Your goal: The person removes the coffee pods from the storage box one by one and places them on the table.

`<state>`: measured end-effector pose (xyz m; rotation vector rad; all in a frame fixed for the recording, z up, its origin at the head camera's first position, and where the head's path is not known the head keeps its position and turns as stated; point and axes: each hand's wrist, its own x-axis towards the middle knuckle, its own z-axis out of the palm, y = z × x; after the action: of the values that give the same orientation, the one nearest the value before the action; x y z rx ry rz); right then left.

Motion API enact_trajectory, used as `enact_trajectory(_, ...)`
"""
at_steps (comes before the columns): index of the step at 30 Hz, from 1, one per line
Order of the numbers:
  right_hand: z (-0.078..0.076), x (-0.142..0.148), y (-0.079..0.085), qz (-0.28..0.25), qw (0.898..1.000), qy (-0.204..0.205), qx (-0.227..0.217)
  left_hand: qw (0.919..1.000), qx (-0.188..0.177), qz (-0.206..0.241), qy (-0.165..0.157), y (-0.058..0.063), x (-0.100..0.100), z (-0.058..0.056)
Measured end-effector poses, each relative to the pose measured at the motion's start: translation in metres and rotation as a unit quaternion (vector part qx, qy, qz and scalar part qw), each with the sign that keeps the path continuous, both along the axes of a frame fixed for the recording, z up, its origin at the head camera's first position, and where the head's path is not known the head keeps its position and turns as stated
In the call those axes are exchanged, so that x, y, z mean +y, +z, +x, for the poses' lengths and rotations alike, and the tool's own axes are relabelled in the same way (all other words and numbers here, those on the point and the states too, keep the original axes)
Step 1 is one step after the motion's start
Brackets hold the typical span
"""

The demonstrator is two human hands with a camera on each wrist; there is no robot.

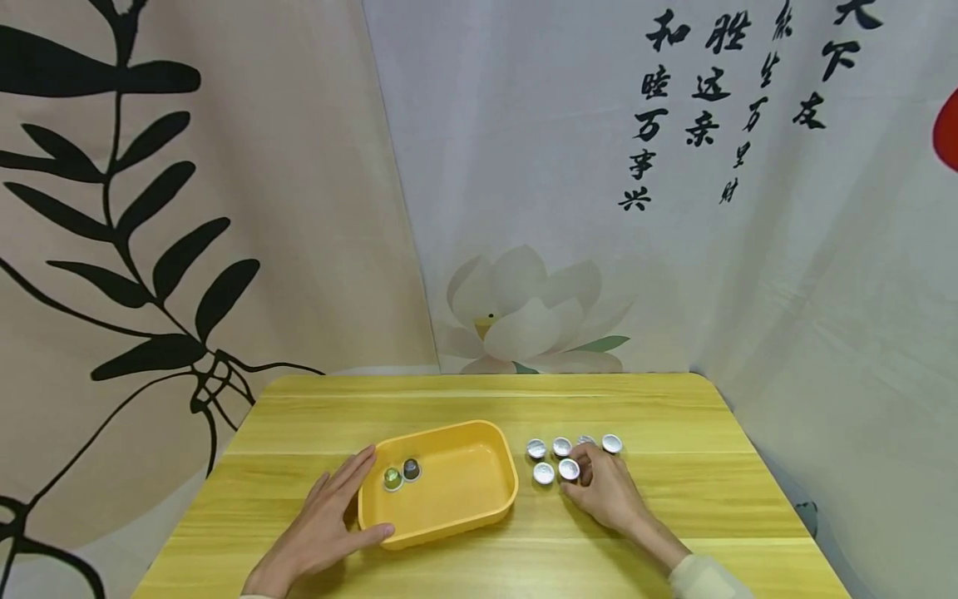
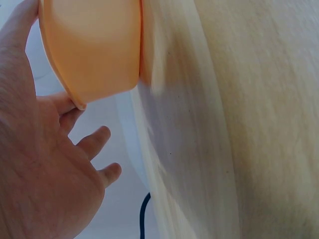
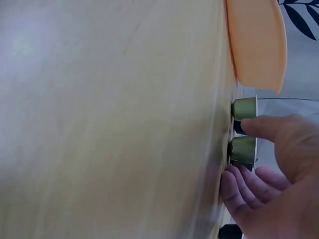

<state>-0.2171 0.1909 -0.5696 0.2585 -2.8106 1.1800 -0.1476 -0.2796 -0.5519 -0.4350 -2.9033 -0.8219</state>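
Note:
A yellow tray [image 1: 449, 532] rests on the table, with a green coffee capsule [image 1: 392, 478] and a dark one [image 1: 411, 470] inside near its left end. My left hand [image 1: 322, 520] holds that end, its thumb at the near rim and fingers along the left side. In the left wrist view, fingertips meet the tray's rim [image 2: 79, 105]. My right hand [image 1: 606, 491] has thumb and fingers round a green coffee capsule [image 3: 243, 151], whose silver lid [image 1: 569, 470] faces up. Another green capsule [image 3: 245, 108] stands close by in the right wrist view.
Several more capsules stand lid up right of the tray, among them one at the front left [image 1: 543, 473] and one at the back right [image 1: 611, 443]. The wooden table [image 1: 636, 399] ends at a printed curtain [image 1: 524, 166].

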Motion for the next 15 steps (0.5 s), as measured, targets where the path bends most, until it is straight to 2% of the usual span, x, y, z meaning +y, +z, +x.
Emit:
enact_trajectory(8,0.008,0.004,0.007,-0.004,1.000,0.006,-0.013,1.0000,0.000,-0.007,0.003,0.000,0.000,-0.001)
enact_trajectory(15,0.015,0.007,0.013,0.005,1.000,0.003,-0.016,0.9999,-0.015,-0.004,0.005,0.000,0.000,-0.002)
